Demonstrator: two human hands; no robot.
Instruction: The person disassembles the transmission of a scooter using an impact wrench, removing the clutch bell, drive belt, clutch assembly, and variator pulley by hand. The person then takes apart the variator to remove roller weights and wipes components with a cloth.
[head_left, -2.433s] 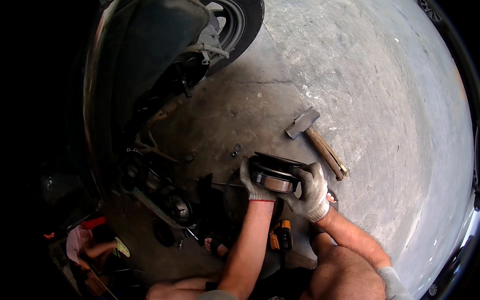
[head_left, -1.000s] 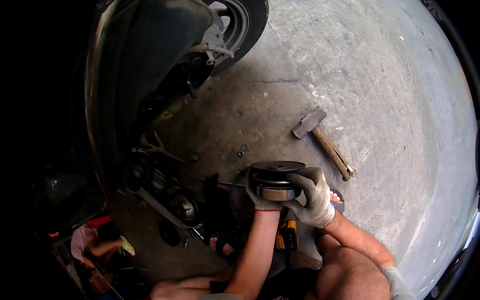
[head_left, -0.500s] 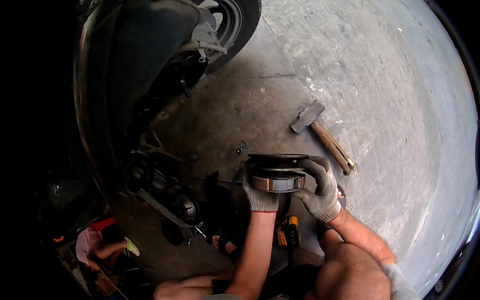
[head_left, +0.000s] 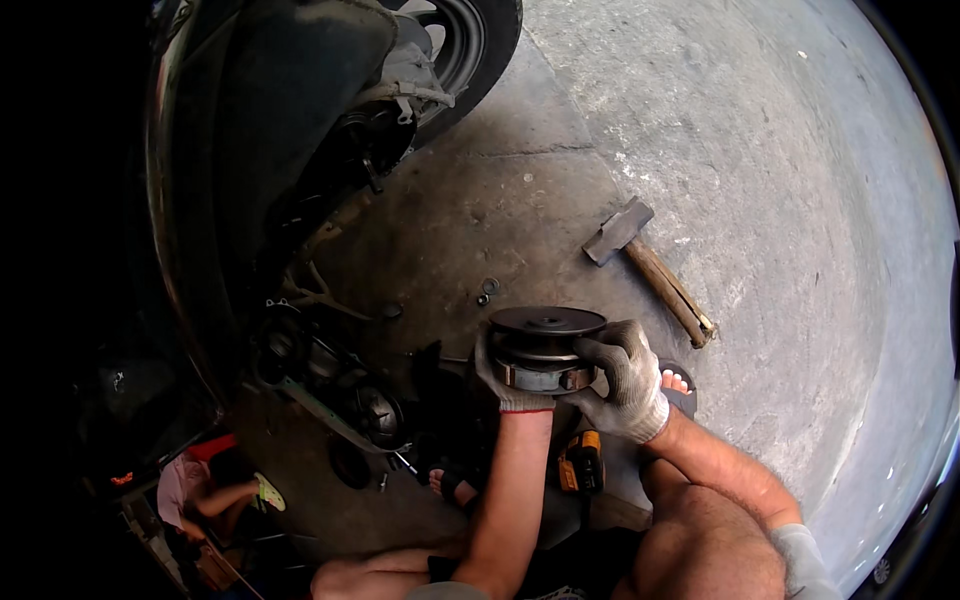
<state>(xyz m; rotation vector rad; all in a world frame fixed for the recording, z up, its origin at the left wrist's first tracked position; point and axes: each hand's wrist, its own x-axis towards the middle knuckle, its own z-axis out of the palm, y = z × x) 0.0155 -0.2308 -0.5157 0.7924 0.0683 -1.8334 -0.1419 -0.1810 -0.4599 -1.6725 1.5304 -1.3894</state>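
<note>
Between my gloved hands is a round metal clutch and pulley assembly [head_left: 547,350], its dark top disc facing upward and a segmented band around its lower part. My left hand [head_left: 500,385], in a knit glove with a red cuff, grips its left side, fingers mostly hidden behind it. My right hand [head_left: 620,385], also gloved, holds the right side with curled fingers and thumb. A yellow-and-black cordless power tool [head_left: 582,463] stands below the assembly, between my legs. A wood-handled sledgehammer [head_left: 655,275] lies to the upper right, and small washers [head_left: 488,290] lie just above the assembly.
A dark vehicle [head_left: 240,120] with a wheel [head_left: 470,65] fills the upper left. An opened casing with round parts [head_left: 330,380] is at the left. Another person [head_left: 200,490] in pink, with light shoes, is at the lower left. Cracked concrete floor [head_left: 750,180] extends rightward.
The assembly has turned between my hands and its top disc now tips toward the camera, showing more of its face. My right hand's fingers have shifted around its side.
</note>
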